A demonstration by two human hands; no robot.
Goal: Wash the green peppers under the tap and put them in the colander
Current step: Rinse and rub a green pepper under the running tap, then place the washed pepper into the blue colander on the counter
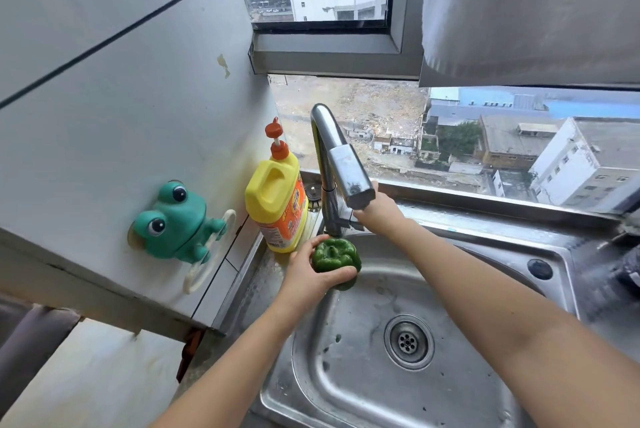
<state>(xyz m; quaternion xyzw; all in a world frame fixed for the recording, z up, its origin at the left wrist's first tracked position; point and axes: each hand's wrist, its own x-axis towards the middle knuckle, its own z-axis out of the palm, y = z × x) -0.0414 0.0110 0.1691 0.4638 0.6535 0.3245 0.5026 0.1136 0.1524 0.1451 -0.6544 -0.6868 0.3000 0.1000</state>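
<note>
A green frog holder point(173, 219) clings to the wall at nine o'clock of the sink point(485, 275). Just right of it a yellow detergent bottle point(277, 199) stands on the worktop point(256, 275) edge. The left hand point(311, 275) cups a green pepper point(335, 254) over the basin's ten o'clock corner, below the tap point(341, 164). At one o'clock of the pepper, the right hand point(379, 213) reaches behind the spout; its fingers are hidden, perhaps on the lever, so its grip cannot be told.

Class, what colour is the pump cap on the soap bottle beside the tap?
Orange, on the yellow soap bottle; head view.
</note>
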